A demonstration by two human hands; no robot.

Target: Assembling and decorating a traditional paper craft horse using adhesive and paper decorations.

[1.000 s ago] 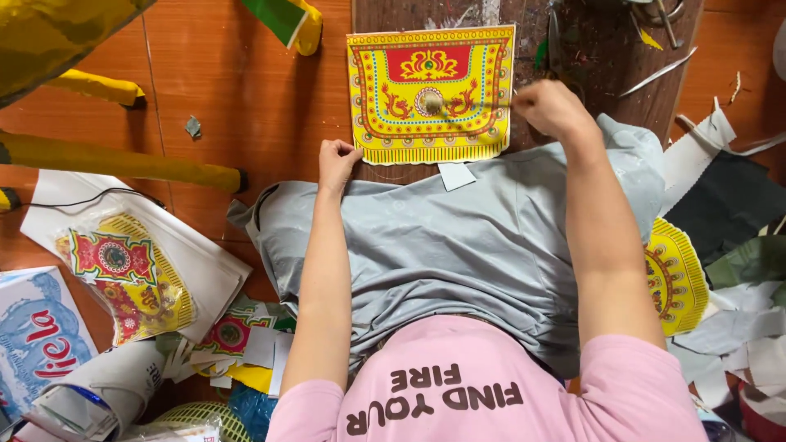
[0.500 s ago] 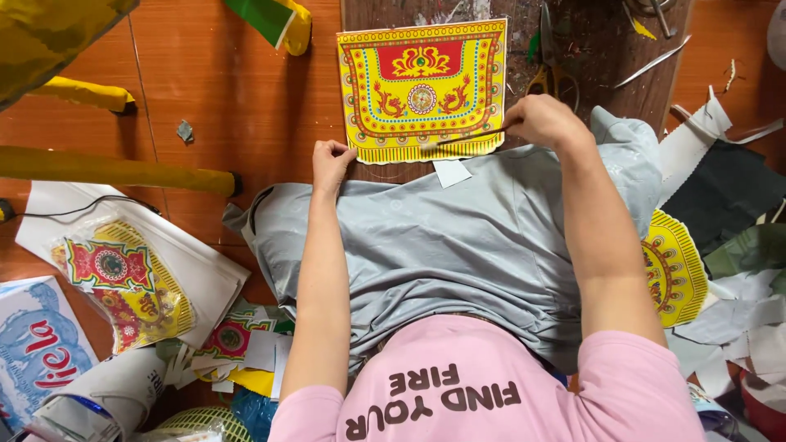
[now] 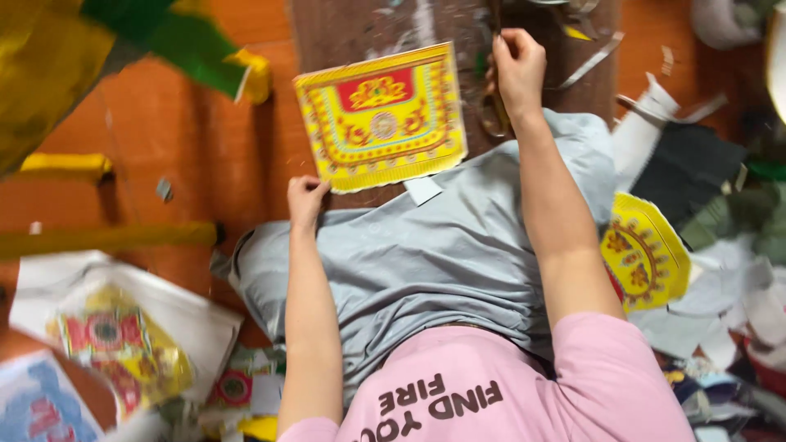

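many paper scraps (image 3: 720,286) (littered), orange floor (image 3: 205,155)

a square yellow printed sheet (image 3: 381,116) with a red panel and an ornate round motif lies on a dark board at top centre; the left hand (image 3: 305,199) touches its lower left corner. a white label-like slip (image 3: 422,190) sits just under its bottom edge. at lower left, a white plastic package (image 3: 115,327) shows a yellow and red printed sheet inside, with a blue and white printed package (image 3: 37,405) beside it at the corner. at right, another yellow sheet (image 3: 643,254) with red ornament lies partly under the right arm, among paper scraps.
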